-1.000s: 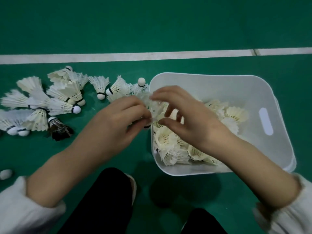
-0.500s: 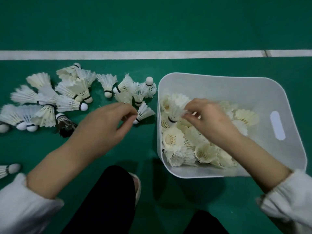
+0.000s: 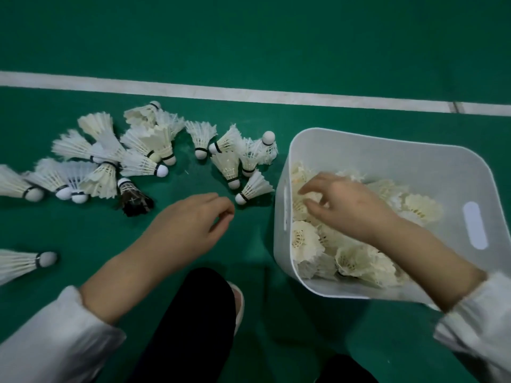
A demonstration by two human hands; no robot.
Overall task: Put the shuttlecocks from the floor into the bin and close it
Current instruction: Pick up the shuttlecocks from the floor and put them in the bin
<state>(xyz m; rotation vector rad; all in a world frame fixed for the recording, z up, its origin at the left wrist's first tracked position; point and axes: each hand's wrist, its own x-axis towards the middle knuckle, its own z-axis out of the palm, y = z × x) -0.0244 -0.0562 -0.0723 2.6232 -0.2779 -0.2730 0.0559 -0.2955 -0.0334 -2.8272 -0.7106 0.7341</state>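
Observation:
A white plastic bin (image 3: 387,158) stands open on the green floor at the right, holding several cream shuttlecocks (image 3: 304,239). My right hand (image 3: 348,205) is inside the bin over the pile, fingers spread, nothing gripped. My left hand (image 3: 190,219) hovers above the floor just left of the bin, fingers loosely curled and empty, close to the nearest white shuttlecock (image 3: 253,187). Several more white shuttlecocks (image 3: 143,150) lie scattered to the left, with one dark-feathered one (image 3: 132,199) among them.
A lone shuttlecock (image 3: 25,262) lies at the far left edge. A white court line (image 3: 249,94) runs across the floor behind everything. My knees in black trousers (image 3: 190,327) and a white shoe (image 3: 239,302) are at the bottom centre. No lid is in view.
My right hand carried a shuttlecock into the bin and let it go onto the pile. My left hand drew back from the bin's edge toward the floor shuttlecocks.

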